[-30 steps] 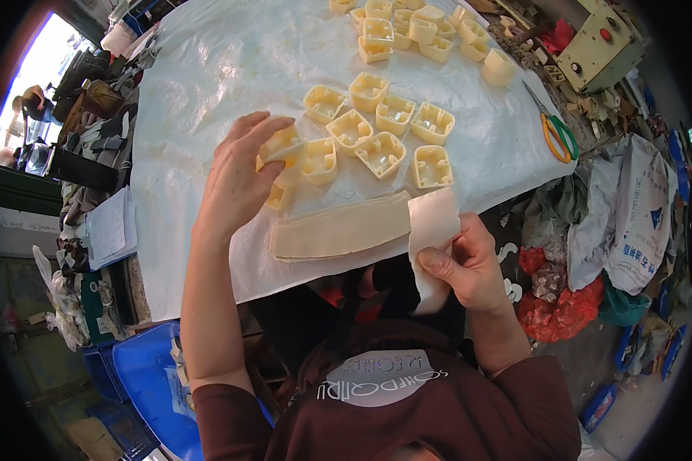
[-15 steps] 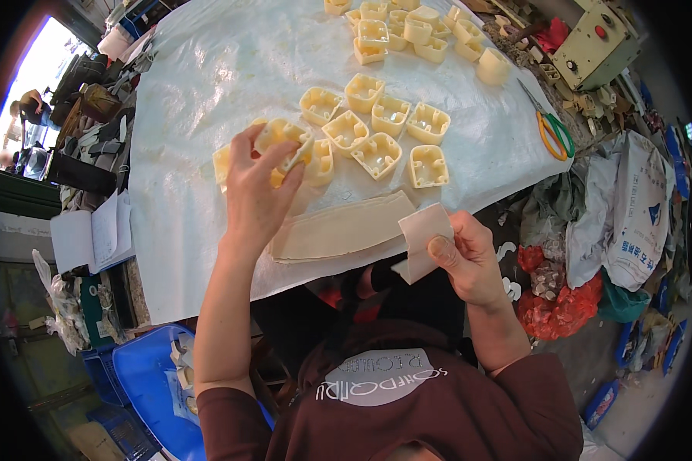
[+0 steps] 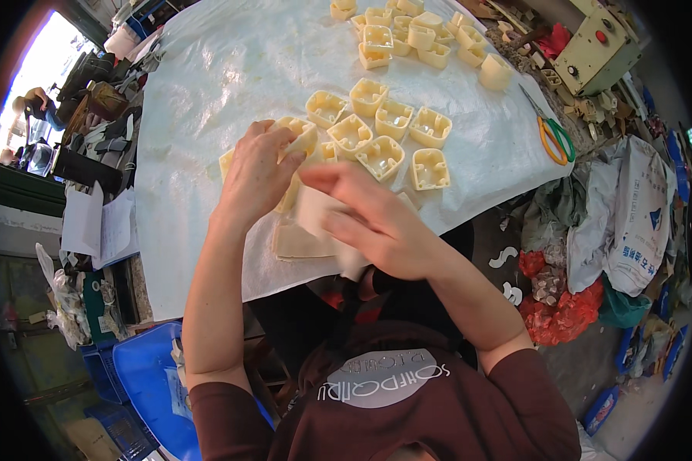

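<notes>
My left hand [image 3: 247, 178] is closed around a cream plastic box [image 3: 303, 134], rounded at the corners and hollow, lifted at the left of a loose group of similar boxes [image 3: 380, 157]. My right hand [image 3: 380, 223], smeared by motion, grips a piece of stiff beige paper [image 3: 315, 213] right beside the left hand. Whether the paper touches the held box I cannot tell. Under the right hand lies a longer beige strip [image 3: 296, 243], partly covered. More cream boxes sit beneath and behind my left hand, mostly hidden by it.
A white sheet [image 3: 200, 84] covers the table. Farther back stands a heap of cream boxes [image 3: 421, 37]. Scissors [image 3: 555, 142] with orange and green handles lie at the right edge, near a control box [image 3: 597, 50]. Below left is a blue bin [image 3: 142, 376]; bags [image 3: 630, 215] stand right.
My right hand has swung left with the beige paper, from the table's front right over to beside my left hand. The left hand keeps the box, slightly turned.
</notes>
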`<state>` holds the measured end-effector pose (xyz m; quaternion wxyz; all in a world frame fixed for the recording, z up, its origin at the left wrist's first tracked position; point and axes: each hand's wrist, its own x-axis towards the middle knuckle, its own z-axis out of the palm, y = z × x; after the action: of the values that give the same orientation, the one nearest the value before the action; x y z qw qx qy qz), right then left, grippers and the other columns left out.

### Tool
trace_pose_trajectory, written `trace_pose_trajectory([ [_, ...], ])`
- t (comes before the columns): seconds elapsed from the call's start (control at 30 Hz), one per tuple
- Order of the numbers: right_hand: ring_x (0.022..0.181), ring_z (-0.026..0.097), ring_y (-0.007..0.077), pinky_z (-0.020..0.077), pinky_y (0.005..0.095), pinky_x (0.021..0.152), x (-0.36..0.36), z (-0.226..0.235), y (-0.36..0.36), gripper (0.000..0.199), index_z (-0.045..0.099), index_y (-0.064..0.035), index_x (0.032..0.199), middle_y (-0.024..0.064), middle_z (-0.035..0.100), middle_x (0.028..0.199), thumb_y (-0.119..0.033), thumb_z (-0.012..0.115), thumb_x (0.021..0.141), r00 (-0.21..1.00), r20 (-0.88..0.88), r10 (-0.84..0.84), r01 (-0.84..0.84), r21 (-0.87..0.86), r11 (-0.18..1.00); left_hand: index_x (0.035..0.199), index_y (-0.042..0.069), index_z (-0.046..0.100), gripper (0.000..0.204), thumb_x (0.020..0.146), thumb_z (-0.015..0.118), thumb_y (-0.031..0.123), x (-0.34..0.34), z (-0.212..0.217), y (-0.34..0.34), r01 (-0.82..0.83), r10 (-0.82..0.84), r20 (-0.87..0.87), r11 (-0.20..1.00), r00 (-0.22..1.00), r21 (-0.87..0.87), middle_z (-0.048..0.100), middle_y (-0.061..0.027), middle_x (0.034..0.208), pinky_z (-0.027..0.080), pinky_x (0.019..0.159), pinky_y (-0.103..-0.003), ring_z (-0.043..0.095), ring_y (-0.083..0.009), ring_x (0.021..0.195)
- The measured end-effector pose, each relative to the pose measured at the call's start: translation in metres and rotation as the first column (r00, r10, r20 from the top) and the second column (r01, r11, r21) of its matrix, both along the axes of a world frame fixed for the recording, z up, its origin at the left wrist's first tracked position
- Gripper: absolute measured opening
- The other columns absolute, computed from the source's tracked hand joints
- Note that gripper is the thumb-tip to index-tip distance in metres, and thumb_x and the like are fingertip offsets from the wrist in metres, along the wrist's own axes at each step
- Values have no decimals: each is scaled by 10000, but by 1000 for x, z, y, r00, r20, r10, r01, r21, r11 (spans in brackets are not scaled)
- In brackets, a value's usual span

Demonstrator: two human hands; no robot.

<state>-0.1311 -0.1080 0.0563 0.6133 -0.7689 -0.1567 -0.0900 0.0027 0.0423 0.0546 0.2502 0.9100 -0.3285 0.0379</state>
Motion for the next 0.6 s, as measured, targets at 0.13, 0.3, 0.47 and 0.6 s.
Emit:
trace_pose_trajectory([
  [0.13, 1083, 468, 370, 389, 395, 911, 23, -14, 12, 248, 491, 77, 1011, 240, 438, 1224, -138, 500, 888, 997, 40, -59, 65, -151, 986, 1063, -15, 615, 286, 829, 601, 149, 10, 7, 2, -10, -6, -285, 998, 959, -56, 558, -224, 1128, 475, 842, -360, 600, -266, 933],
  [0.3, 1090, 471, 348, 382, 388, 923, 20, -21, 11, 293, 479, 77, 1050, 232, 454, 1199, -175, 490, 901, 991, -125, -35, 17, -136, 991, 1050, -33, 583, 317, 962, 457, 244, 14, 17, 10, -190, -244, -639, 825, 730, -533, 618, -93, 1035, 486, 813, -316, 590, -146, 901],
  [0.47, 906, 556, 267, 425, 335, 811, 15, -4, 8, 263, 525, 41, 1020, 167, 558, 970, -193, 509, 900, 974, -223, -40, 76, 155, 985, 1124, -3, 517, 327, 978, 414, 272, 14, 10, 14, -278, -306, -576, 648, 758, -710, 588, -71, 1053, 491, 780, -304, 562, -124, 910],
  [0.6, 807, 517, 90, 408, 237, 706, -6, 20, -22, 241, 561, 11, 991, 44, 577, 876, -210, 545, 897, 954, -298, 21, 94, 368, 925, 1166, 23, 461, 304, 886, 533, 116, -21, 32, 18, -356, -301, -579, 554, 758, -753, 581, -62, 1041, 478, 747, -279, 562, -128, 894],
])
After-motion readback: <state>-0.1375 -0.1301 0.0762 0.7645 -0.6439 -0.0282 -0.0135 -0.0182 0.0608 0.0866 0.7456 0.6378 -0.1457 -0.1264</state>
